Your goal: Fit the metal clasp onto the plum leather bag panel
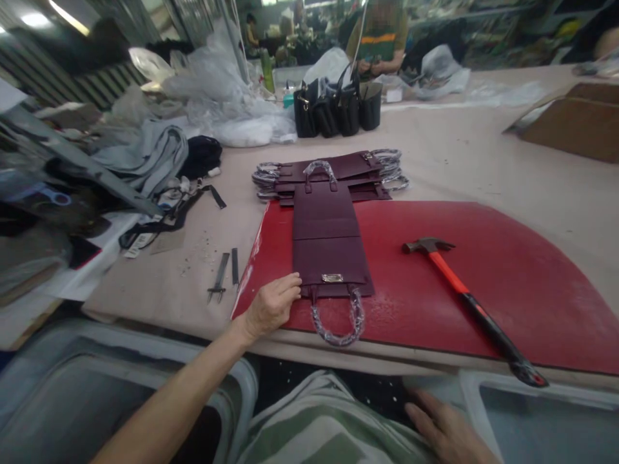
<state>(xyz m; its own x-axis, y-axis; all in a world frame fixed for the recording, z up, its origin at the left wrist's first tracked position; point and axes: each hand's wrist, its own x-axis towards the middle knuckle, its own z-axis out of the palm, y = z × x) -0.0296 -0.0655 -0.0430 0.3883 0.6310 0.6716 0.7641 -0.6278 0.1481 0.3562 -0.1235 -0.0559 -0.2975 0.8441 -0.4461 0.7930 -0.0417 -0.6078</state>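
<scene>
A flat burgundy handbag panel (325, 222) lies lengthwise before me. It has a plastic-wrapped handle at each end and a small metal plate (332, 278) near the close end. My left hand (273, 304) pinches the panel's near left edge, its thumb hidden from view. The near handle (338, 332) hangs over the front of the red mat (416, 283). Down by my lap, beyond the table edge, is my right hand (442, 425), fingers loosely stretched out and nothing visible in them. A claw hammer (459, 290) with an orange and black grip rests on the mat's right side.
More burgundy panels (372, 169) are stacked behind. Left of the mat lie a pronged metal tool (220, 277) and a dark strip (235, 265). Black bags (333, 113) stand farther back, with a person (384, 38) beyond. A cardboard box (575, 122) sits at right.
</scene>
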